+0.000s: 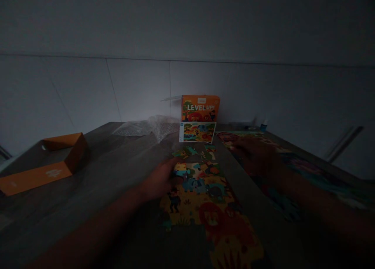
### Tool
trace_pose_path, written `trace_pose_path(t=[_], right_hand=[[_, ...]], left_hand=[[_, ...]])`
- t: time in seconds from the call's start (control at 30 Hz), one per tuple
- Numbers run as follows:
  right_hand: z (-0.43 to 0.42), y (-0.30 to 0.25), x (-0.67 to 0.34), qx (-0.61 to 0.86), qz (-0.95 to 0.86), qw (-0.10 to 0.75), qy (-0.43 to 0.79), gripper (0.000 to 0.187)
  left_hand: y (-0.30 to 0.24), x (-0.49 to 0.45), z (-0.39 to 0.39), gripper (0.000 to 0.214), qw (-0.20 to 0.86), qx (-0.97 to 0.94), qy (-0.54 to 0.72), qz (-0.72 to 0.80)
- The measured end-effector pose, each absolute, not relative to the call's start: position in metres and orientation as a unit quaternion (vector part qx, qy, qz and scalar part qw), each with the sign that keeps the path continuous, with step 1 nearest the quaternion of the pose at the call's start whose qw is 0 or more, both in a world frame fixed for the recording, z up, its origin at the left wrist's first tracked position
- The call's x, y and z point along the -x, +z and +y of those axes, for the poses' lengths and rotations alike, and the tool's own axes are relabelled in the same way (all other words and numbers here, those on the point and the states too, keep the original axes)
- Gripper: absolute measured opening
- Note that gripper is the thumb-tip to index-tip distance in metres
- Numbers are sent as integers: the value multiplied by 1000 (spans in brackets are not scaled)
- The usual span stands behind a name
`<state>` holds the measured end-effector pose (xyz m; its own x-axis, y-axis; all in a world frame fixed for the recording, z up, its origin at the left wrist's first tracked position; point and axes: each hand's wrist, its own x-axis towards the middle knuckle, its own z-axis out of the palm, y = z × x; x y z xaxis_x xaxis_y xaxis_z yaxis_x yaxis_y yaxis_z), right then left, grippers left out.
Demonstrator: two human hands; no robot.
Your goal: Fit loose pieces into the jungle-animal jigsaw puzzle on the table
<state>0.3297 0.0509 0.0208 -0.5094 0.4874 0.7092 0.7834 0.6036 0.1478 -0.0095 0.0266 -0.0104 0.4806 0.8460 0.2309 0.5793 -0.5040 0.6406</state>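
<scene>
A partly joined jigsaw puzzle (193, 198) with animal pictures, among them red lions and a blue elephant, lies on the table in front of me. My left hand (159, 180) rests at its upper left edge, with finger and thumb apart. Just beyond the joined part are several loose puzzle pieces (208, 153). Off to the right, my right hand (258, 155) is over a second colourful puzzle (310, 165); motion and dim light smear its fingers, so I cannot make out whether it holds anything.
An orange puzzle box (200, 106) stands at the back, a picture card (197, 133) leaning against it. Crumpled clear plastic (146, 127) lies left of it. An open orange box tray (66, 165) sits far left. A small blue-and-white bottle (263, 126) is near the wall.
</scene>
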Motion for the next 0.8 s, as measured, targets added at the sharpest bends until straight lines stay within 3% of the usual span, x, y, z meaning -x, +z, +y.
trace_pose_path(t=[0.17,0.23,0.33,0.47,0.63,0.8], right_hand=[[74,1,-334,500,-849,117,-124,18],[77,3,-337,533,-832,137,-70,20],[74,10,-339,591,-762,259,-53,31],[47,15,-314,599,-708,373,-37,30],[-8,-1,-251,436,-825,309,186,27],[-16,-13,-233,379,-854,282,215,17]], left_hand=[[-10,9,22,35,237,-838,269,411],[-11,8,20,37,237,-844,280,392],[-11,4,15,42,262,-822,306,403],[-5,-5,8,29,273,-793,318,441],[-2,-11,2,22,261,-832,300,387],[-8,-12,0,37,279,-845,283,358]])
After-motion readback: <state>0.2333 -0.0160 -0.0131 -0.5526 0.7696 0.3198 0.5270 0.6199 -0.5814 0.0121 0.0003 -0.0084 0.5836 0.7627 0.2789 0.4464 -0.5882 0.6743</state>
